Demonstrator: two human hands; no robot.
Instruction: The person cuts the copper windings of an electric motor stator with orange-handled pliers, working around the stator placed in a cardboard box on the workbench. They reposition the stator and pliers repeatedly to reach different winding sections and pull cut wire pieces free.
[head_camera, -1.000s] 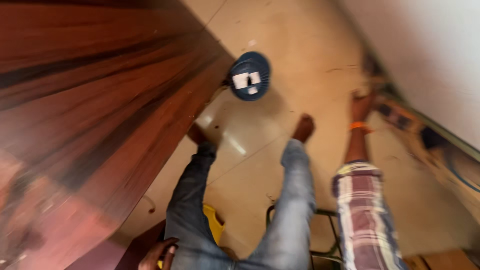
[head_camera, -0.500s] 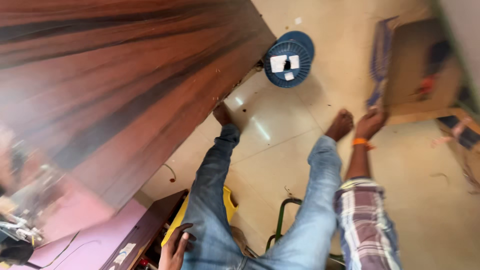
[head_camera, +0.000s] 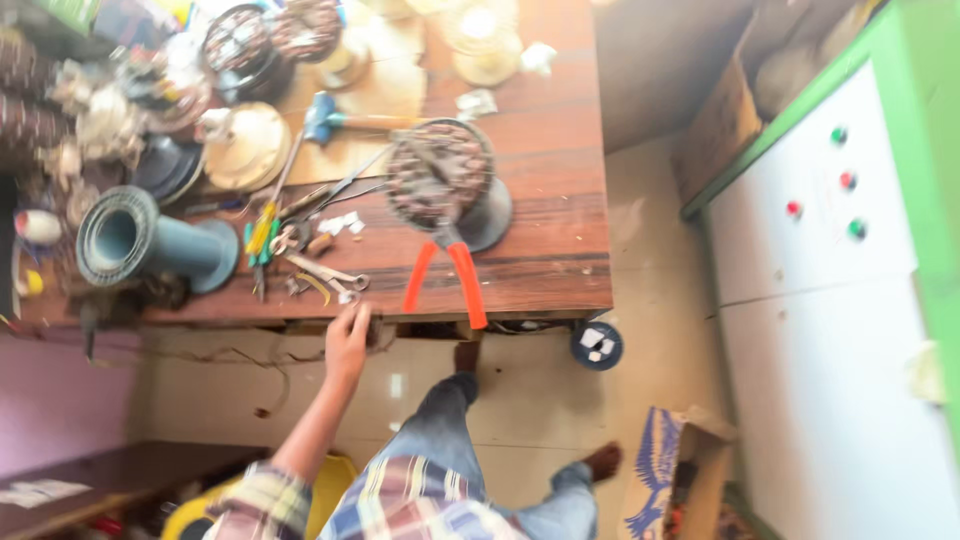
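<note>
Raised, one hand (head_camera: 347, 340) reaches table (head_camera: 560, 290) (one pliers (head_camera: 446, 275)).

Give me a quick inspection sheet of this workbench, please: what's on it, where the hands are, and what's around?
Surface: wooden workbench, crowded on its left half.
Job's things: wrenches lie near the front edge, closest to the left hand.
Clutter: orange-handled pliers, round wound motor part, grey spool, hammer, screwdrivers.
Hands: left hand reaches to the bench's front edge; whether it grips anything cannot be told. Right hand not in view.
Cables: thin wires hang under the bench.
Surroundings: tiled floor, small blue reel, cardboard box, white and green cabinet.
</note>
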